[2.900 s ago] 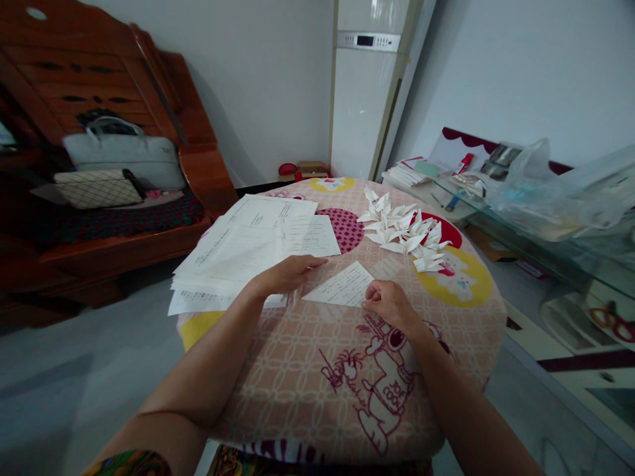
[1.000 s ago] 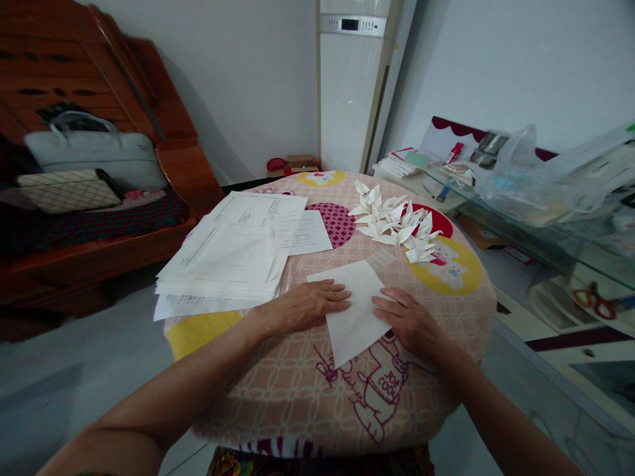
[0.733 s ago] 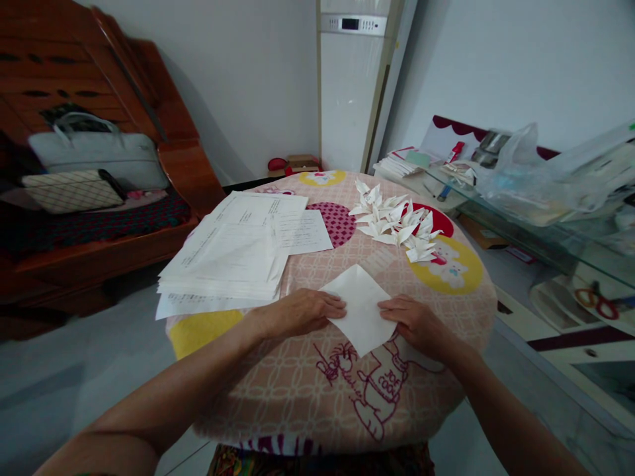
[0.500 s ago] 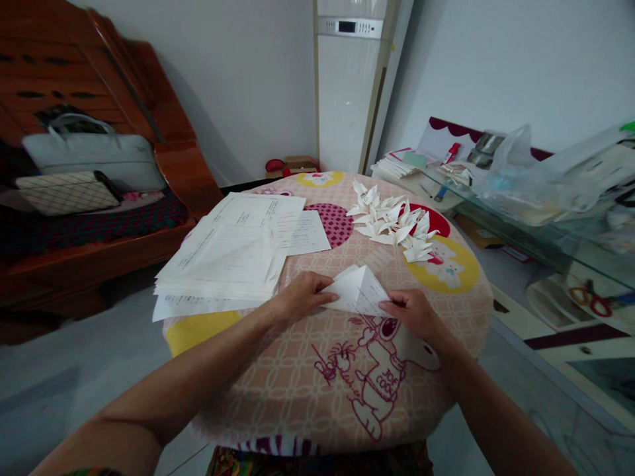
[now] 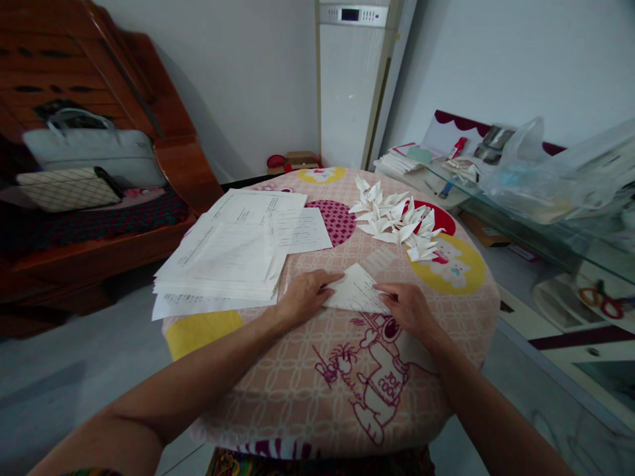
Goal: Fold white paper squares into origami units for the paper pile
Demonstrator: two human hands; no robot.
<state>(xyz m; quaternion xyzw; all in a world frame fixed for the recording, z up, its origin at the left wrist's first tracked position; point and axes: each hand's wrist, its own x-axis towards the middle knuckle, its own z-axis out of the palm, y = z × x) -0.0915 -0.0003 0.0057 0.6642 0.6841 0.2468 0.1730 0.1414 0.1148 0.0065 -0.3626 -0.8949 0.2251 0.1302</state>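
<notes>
A folded sheet of printed white paper, roughly triangular, lies on the cloth-covered round table in front of me. My left hand grips its left corner between thumb and fingers. At the right edge of the paper, my right hand pinches it, the index finger reaching over the top. Beyond the paper, towards the right, sits a cluster of folded white paper cranes. To the left of my left hand is a thick stack of printed sheets, with a smaller sheet sticking out at its right.
A glass-topped side table with plastic bags and papers stands on the right; scissors lie below. At left, a wooden bench holds a grey handbag. A tall white air conditioner is behind the table.
The raised folds of the paper have been laid flat, and it now forms a low triangle. My right hand has shifted slightly up along the paper's right edge. The view has tilted slightly.
</notes>
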